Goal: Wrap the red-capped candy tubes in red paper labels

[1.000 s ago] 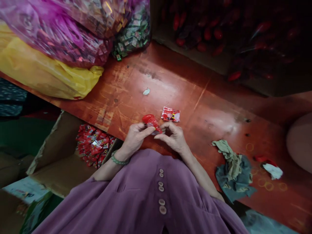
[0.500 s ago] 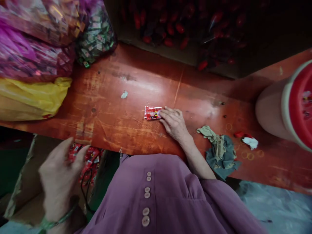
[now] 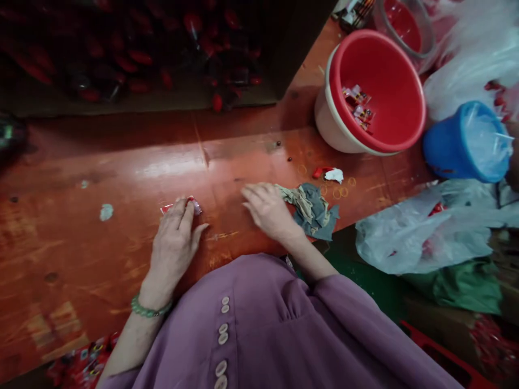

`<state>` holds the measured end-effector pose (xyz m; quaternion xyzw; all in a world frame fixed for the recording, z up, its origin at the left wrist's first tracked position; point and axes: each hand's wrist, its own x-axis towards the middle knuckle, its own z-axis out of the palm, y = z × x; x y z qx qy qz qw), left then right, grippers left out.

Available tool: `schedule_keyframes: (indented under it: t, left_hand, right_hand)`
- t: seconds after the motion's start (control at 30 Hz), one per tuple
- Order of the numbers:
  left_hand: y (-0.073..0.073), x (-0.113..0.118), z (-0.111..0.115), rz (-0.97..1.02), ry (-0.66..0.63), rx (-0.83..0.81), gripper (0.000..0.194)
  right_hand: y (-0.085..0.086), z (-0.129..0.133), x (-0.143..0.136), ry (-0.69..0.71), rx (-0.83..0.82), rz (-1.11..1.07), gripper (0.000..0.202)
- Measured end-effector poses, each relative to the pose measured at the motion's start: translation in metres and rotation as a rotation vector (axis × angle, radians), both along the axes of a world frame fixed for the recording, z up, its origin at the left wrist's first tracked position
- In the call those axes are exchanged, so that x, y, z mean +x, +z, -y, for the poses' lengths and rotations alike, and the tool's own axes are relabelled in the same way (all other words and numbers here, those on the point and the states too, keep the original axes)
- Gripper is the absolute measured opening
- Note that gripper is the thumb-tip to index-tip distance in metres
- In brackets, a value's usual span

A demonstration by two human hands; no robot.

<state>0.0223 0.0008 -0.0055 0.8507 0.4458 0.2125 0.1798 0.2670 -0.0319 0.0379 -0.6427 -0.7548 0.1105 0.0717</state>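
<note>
A small shiny red packet lies on the orange-red tabletop, partly covered by my left hand. That hand rests over it with the fingertips on the packet and the thumb held apart. A green bead bracelet circles the left wrist. My right hand is slightly blurred just above the table, fingers stretched out, with nothing visible in it. Beside its knuckles lies a crumpled grey-green cloth; I cannot tell if they touch.
A white tub holds a red basin with several packets in it. Right of it stands a blue bucket. A dark box of red items is at the back. Rubber bands lie near the cloth. More red packets are below the table edge.
The view has swung right. My left hand has come up from beside the box below the table onto the packet. My right hand has left the packet and moved right, near the cloth.
</note>
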Motion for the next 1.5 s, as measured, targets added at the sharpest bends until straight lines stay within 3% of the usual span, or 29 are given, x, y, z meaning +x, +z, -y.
schedule_keyframes:
  t: [0.07, 0.13, 0.23, 0.33, 0.5, 0.63, 0.73, 0.8, 0.9, 1.0, 1.07, 1.13, 1.17, 1.27, 1.37, 1.5]
  left_hand:
    - [0.010, 0.023, 0.000, 0.034, -0.086, -0.001, 0.052]
    - [0.018, 0.060, -0.001, 0.043, -0.217, -0.018, 0.047]
    - [0.020, 0.122, -0.001, -0.041, -0.388, 0.014, 0.044]
    - [0.012, 0.165, -0.002, -0.155, -0.450, 0.064, 0.039]
    - [-0.006, 0.188, -0.014, -0.141, -0.566, 0.138, 0.028]
    - [-0.011, 0.194, -0.020, -0.102, -0.549, 0.096, 0.028]
    - [-0.002, 0.186, -0.019, -0.075, -0.483, 0.063, 0.038]
    - [0.010, 0.165, -0.018, -0.048, -0.400, 0.101, 0.040]
    - [0.030, 0.113, -0.018, -0.075, -0.290, 0.140, 0.027]
    - [0.038, 0.053, -0.017, -0.236, -0.129, 0.132, 0.025]
    - [0.030, 0.022, -0.016, -0.339, -0.003, 0.148, 0.035]
    - [0.014, 0.002, -0.014, -0.373, 0.083, 0.167, 0.038]
    - [0.005, -0.004, -0.013, -0.364, 0.097, 0.172, 0.039]
    - [-0.021, -0.013, -0.011, -0.303, 0.066, 0.179, 0.042]
    - [-0.035, -0.016, -0.011, -0.251, 0.006, 0.189, 0.050]
    - [-0.033, -0.018, -0.013, -0.223, -0.057, 0.256, 0.054]
  right_hand:
    - [0.006, 0.015, 0.030, -0.217, -0.053, 0.120, 0.041]
    - [0.004, 0.026, 0.055, -0.350, -0.109, 0.240, 0.044]
    - [-0.008, 0.036, 0.075, -0.325, -0.161, 0.326, 0.040]
    - [-0.018, 0.040, 0.081, -0.245, -0.084, 0.359, 0.037]
    - [-0.025, 0.037, 0.096, -0.158, 0.115, 0.367, 0.021]
    - [-0.027, 0.033, 0.107, -0.147, 0.139, 0.356, 0.021]
    - [-0.018, 0.028, 0.111, -0.152, 0.055, 0.265, 0.017]
    - [-0.006, 0.019, 0.109, -0.126, 0.000, 0.161, 0.014]
    - [0.015, -0.012, 0.096, -0.098, 0.023, 0.044, 0.019]
    - [0.027, -0.069, 0.076, -0.021, 0.080, -0.051, 0.023]
    - [0.026, -0.118, 0.068, -0.055, 0.137, -0.146, 0.019]
    - [0.020, -0.170, 0.069, -0.259, 0.197, -0.211, 0.027]
    - [0.016, -0.194, 0.071, -0.417, 0.230, -0.229, 0.030]
    - [0.002, -0.251, 0.082, -0.601, 0.242, -0.217, 0.038]
    - [-0.016, -0.283, 0.078, -0.698, 0.205, -0.208, 0.038]
    - [-0.039, -0.288, 0.040, -0.726, 0.209, -0.187, 0.041]
